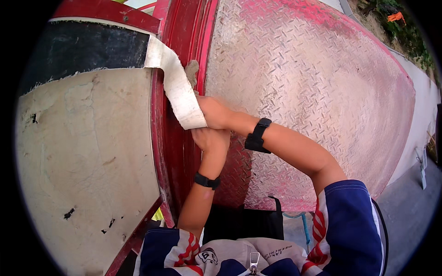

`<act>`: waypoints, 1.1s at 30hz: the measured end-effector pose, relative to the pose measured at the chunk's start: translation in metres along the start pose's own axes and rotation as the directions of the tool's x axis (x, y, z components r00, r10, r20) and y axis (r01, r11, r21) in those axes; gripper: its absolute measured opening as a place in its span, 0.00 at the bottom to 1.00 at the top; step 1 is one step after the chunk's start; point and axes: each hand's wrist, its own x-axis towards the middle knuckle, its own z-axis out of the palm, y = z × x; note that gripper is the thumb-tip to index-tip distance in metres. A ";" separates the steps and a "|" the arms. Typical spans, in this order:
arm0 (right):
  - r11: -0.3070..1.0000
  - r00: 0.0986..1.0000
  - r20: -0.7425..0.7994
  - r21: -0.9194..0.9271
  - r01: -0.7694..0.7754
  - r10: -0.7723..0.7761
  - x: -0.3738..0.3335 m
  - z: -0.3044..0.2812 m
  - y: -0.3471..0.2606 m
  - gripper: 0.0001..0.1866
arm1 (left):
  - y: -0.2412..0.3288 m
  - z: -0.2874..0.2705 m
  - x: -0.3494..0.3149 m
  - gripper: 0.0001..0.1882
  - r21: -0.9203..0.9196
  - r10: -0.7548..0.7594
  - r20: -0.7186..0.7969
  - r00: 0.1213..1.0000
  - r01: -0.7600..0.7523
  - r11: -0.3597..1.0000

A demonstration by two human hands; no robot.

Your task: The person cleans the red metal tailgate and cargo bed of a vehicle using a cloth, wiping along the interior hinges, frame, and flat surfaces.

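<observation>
A long off-white strip point(174, 83) of torn sheet runs from the top corner of a worn cream panel and twists down across a red frame. At its lower end my right hand point(212, 112) is closed on the edge, the fingers mostly out of sight behind it. Just below, my left hand point(209, 138) is closed at the same end, with its fingertips tucked under the strip. Both hands are close together over the frame. Beside the strip, a black band point(92, 46) with frayed edges crosses the upper part of the cream panel point(87, 147).
The red metal frame point(179, 156) stands between the panel and a pinkish, worn tread-plate surface point(299, 83) on the right. A small brown lump point(191, 71) sits on the frame near the strip. Small holes mark the panel. Grey ground point(410, 216) lies at lower right.
</observation>
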 end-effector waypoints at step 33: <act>0.830 0.918 0.222 0.397 -0.393 0.329 -0.253 0.349 -0.093 0.33 | -0.136 -0.098 -0.396 0.36 -0.023 -0.006 0.536 0.844 0.022 0.999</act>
